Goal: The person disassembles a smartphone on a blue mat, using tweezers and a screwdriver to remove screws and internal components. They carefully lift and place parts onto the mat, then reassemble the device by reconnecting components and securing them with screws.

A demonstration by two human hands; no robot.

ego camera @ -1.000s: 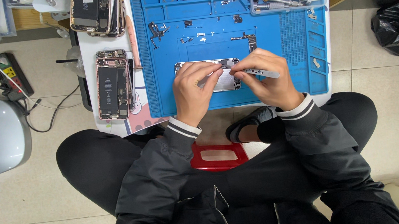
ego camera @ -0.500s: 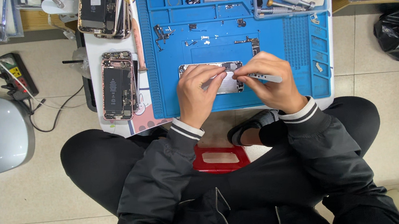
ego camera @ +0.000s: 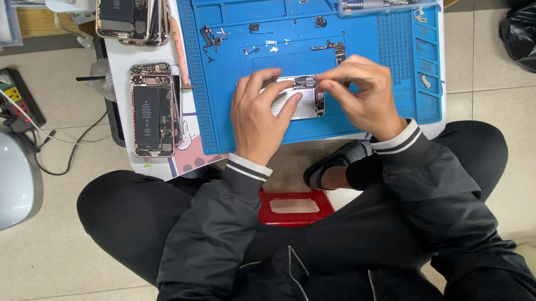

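My left hand (ego camera: 263, 119) steadies opened phone (ego camera: 299, 98) on blue mat (ego camera: 220, 88); right hand (ego camera: 363, 96) pinches small tool, tip on phone's internals. Loose parts out; disassembly looks midway.

Under my two hands: one open phone (ego camera: 299, 98); one blue mat (ego camera: 405, 54); two more phones (ego camera: 152, 110) beside it.

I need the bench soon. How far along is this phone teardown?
Done: the phone on the blue mat is opened, and small parts lie loose above it. In hand: the left hand steadies the phone while the right hand pinches something thin over its top edge. Left: much of its inside looks still in place, and another opened phone waits beside the mat.
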